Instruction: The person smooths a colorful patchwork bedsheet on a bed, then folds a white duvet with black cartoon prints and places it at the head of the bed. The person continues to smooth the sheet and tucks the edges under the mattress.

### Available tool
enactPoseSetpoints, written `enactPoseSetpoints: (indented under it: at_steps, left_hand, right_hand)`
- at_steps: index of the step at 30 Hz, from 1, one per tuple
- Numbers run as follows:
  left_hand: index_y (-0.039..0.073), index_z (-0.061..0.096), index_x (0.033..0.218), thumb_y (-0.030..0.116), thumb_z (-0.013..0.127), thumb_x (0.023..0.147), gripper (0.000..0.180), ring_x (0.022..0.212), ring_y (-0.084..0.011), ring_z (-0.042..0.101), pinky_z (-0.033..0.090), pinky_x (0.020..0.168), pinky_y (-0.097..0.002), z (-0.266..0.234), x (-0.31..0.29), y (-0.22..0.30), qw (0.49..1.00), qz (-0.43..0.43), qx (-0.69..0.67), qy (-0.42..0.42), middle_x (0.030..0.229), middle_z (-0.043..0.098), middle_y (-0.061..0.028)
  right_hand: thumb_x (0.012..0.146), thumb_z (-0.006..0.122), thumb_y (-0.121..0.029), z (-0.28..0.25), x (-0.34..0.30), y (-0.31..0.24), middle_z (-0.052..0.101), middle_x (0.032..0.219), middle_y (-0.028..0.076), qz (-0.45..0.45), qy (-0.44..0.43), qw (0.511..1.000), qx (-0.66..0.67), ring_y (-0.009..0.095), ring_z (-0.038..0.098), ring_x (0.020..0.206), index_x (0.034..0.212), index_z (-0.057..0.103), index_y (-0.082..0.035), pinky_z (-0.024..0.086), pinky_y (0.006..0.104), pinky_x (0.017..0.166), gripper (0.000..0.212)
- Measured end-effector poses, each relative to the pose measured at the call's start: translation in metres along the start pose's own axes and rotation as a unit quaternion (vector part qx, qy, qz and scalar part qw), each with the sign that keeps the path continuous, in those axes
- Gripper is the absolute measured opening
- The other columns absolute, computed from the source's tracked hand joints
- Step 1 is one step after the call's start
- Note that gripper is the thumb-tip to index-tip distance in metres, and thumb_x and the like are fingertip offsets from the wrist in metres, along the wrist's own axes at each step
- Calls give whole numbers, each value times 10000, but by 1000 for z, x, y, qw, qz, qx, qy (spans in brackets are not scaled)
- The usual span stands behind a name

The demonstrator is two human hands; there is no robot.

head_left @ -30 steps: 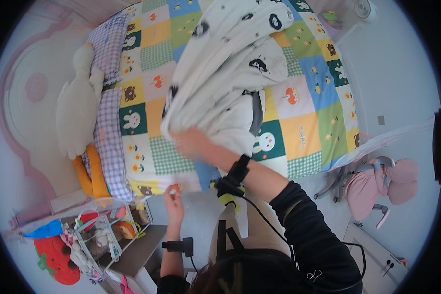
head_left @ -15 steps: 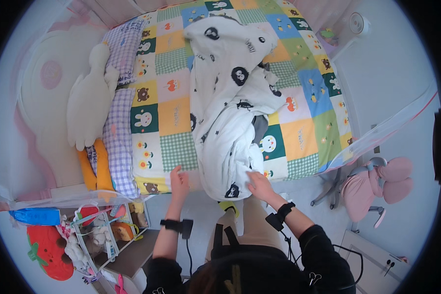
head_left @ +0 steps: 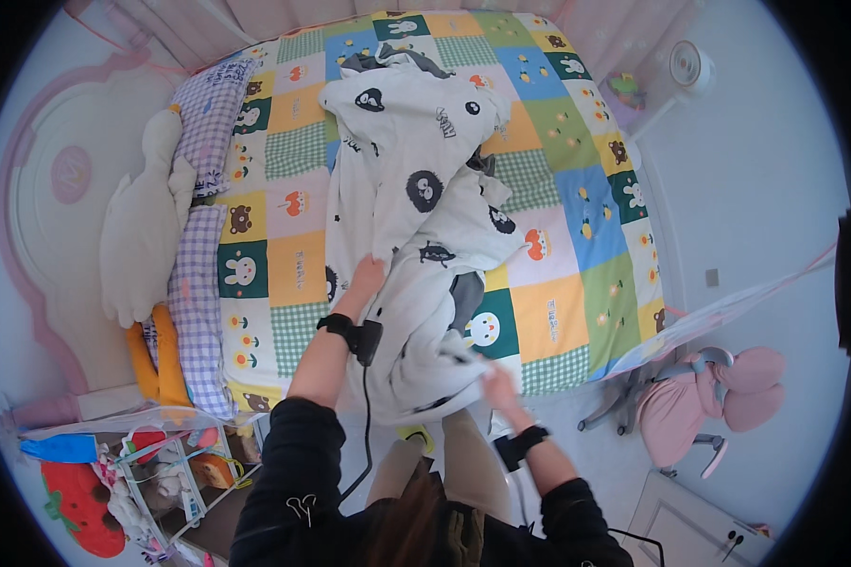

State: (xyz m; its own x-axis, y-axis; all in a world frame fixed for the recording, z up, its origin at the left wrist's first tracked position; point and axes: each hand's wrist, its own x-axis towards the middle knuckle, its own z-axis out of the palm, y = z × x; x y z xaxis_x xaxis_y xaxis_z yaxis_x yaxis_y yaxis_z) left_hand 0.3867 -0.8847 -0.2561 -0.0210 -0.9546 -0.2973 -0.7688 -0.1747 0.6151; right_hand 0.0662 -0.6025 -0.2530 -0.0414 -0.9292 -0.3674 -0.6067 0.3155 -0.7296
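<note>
A rumpled white blanket [head_left: 397, 170] with black fuzzy characters and a grey underside lies lengthwise over the patchwork bed sheet [head_left: 298, 250]. My left hand [head_left: 367, 278] reaches onto the blanket's left part, its fingers closed on a fold. Beside the bunched near end, my right hand [head_left: 501, 387] is closed on the blanket's edge, somewhat smeared by motion. Between the hands, the near end bulges in loose folds and hangs over the bed's front side. Part of the grey underside shows near its right edge.
Purple checked pillows [head_left: 199, 298] and a white plush goose [head_left: 147, 227] lie at the left by the headboard [head_left: 43, 217]. A toy rack [head_left: 175, 472] stands at lower left, a pink chair [head_left: 676, 416] at right. A white fan [head_left: 690, 71] stands beyond the bed's right side.
My left hand has moved up and right from beside the blanket onto it. My right hand has drawn down slightly, and the blanket's near end has shifted and loosened. The whole view has shifted.
</note>
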Motion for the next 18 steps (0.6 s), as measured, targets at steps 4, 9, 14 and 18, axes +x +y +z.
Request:
enactPoseSetpoints:
  at_steps: [4, 9, 14, 18]
  left_hand:
    - [-47, 507, 1150, 199, 392, 939, 344, 1000, -338, 545, 423, 885, -412, -136, -54, -1, 973, 57, -145, 169, 1044, 583, -222]
    - [-33, 485, 1220, 211, 395, 941, 381, 1097, -223, 493, 362, 955, -306, -275, -243, 28, 942, 53, -263, 201, 1167, 548, -129]
    - [7, 497, 1221, 220, 391, 932, 374, 994, -190, 515, 403, 859, -290, -231, -409, -20, 936, -82, -311, 142, 1109, 569, -105]
    - [70, 532, 1126, 260, 424, 919, 301, 845, -142, 530, 434, 674, -281, -185, -521, -111, 894, -303, -327, -55, 1003, 584, -50]
  right_hand:
    - [939, 427, -293, -220, 37, 31, 551, 866, 119, 97, 225, 965, -96, 252, 529, 798, 952, 549, -19, 436, 359, 707, 300]
    - [919, 415, -185, -431, -38, -26, 583, 964, 92, -128, 399, 868, 265, 151, 538, 850, 1024, 560, 6, 430, 291, 753, 262]
    - [869, 463, -178, -374, -125, -65, 572, 858, 29, 20, 305, 917, 255, 109, 504, 737, 1039, 565, 10, 393, 244, 640, 273]
    - [830, 464, -138, -286, -172, -20, 570, 817, -3, 114, 243, 918, 293, 102, 497, 702, 1064, 570, -14, 381, 249, 607, 285]
